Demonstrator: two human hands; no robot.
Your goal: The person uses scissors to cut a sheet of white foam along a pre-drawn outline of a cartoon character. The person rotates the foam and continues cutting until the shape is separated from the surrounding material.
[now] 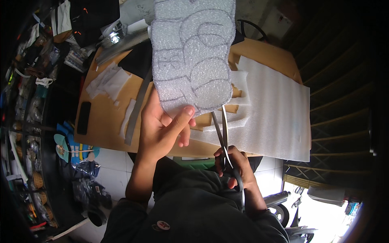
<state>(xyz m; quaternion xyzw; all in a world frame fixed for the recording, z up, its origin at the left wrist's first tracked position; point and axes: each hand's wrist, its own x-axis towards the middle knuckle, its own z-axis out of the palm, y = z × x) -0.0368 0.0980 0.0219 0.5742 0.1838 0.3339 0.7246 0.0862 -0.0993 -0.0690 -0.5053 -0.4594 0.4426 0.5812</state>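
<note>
My left hand (162, 133) holds up a white foam sheet (190, 56) by its lower end, the thumb on the front face and the other fingers partly hidden behind. Dark outlines drawn on the sheet form a clenched fist, and its edge follows that rounded shape. Lower right, my right hand (238, 164) is closed round the handles of a pair of scissors (221, 131). Their blades point upward, a little apart, with the tips close to the sheet's bottom right edge. Whether they touch the foam I cannot tell.
On the brown table (107, 117) lies a large white foam sheet (279, 117) with ragged cut-outs. White scraps (108, 83), a grey strip (137, 109) and a black phone (84, 118) rest on the left. Crowded shelves (32, 133) stand far left, a folding gate (340, 117) right.
</note>
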